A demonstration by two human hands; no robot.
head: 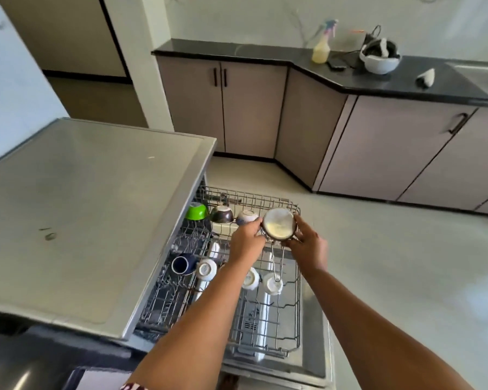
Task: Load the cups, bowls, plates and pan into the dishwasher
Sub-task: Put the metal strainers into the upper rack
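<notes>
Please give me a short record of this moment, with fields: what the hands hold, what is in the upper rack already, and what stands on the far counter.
left hand: grips pan at its left rim
right hand: grips pan at its right side
pan: tilted, over the far end of the rack, handle hanging down
rack, far row: green bowl, dark bowl, pale bowl
rack, near row: blue cup, three white cups
counter: spray bottle, helmet

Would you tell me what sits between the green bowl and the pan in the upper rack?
In the head view, a dark bowl and a white cup sit between green bowl and pan.
</notes>
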